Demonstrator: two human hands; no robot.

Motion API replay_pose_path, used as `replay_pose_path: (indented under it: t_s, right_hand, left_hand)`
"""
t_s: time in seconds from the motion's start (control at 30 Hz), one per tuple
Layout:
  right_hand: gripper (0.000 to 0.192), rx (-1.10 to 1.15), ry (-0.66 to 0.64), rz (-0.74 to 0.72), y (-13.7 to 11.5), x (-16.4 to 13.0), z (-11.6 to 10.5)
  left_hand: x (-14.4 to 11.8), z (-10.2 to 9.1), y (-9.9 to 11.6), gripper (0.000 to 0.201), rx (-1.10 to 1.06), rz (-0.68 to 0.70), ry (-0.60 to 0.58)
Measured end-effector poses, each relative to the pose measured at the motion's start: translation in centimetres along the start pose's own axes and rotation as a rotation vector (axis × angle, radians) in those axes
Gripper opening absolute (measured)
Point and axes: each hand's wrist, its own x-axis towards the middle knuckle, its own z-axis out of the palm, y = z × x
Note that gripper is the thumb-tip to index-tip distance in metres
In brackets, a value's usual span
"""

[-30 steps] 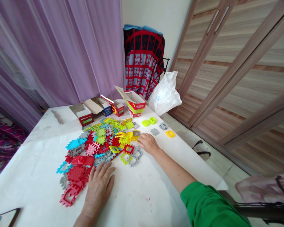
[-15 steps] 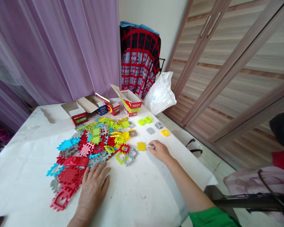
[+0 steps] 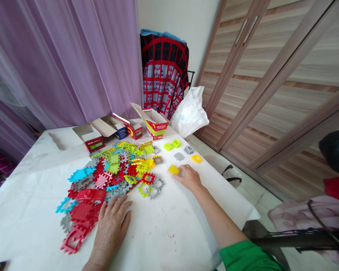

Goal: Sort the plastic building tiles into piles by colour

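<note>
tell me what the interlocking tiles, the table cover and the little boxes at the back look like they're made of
Interlocking tiles: probably moulded plastic, with bright solid colours, a slight sheen and crisp toothed edges; the yellow tile at the right hand looks the same. Table cover: thin white sheet, maybe paper or plastic film; it creases and is lightly stained. Boxes: printed cardboard with plain brown folded flaps.

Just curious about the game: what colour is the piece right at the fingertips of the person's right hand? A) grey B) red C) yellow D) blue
C: the right hand rests on the white table with its fingertips touching a yellow piece, apart from the big pile.
</note>
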Motion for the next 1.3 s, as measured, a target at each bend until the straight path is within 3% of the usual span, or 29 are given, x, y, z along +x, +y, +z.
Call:
replay_pose_path:
  t_s: [0.1, 0.2, 0.33, 0.8, 0.9, 1.03, 1.17, 1.3]
  right_hand:
    - [0.044, -0.076, 0.064, 0.221, 1.9, 0.2, -0.5]
    - [0.05, -0.109, 0.053, 0.33, 3.9, 0.6, -1.0]
    - [0.051, -0.104, 0.059, 0.336, 5.1, 1.1, -0.8]
    - [0.046, -0.029, 0.181, 0.333, 5.3, 1.2, 0.5]
    - [0.034, 0.056, 0.236, 0.233, 3.7, 1.2, 1.0]
    - [0.022, 0.165, 0.189, -0.091, -1.0, 2.1, 1.5]
    - [0.038, 0.183, 0.113, -0.422, -6.1, 3.9, 1.6]
    - [0.046, 0.104, 0.017, -0.539, -9.0, 5.6, 1.9]
  left_hand:
    - [0.0, 0.0, 0.0, 0.027, 0.008, 0.001, -0.006]
    - [0.0, -0.1, -0.1, 0.028, 0.019, 0.004, -0.02]
    - [-0.1, 0.0, -0.1, 0.028, 0.029, 0.013, -0.021]
    - [0.0, -0.1, 0.1, 0.027, 0.002, -0.001, -0.014]
    - [0.0, -0.3, 0.3, 0.027, -0.004, -0.01, -0.031]
    - [0.1, -0.5, 0.5, 0.026, -0.002, -0.022, -0.044]
    - [0.1, -0.7, 0.6, 0.027, -0.002, -0.026, -0.043]
    - [0.1, -0.9, 0.8, 0.027, 0.002, -0.032, -0.039]
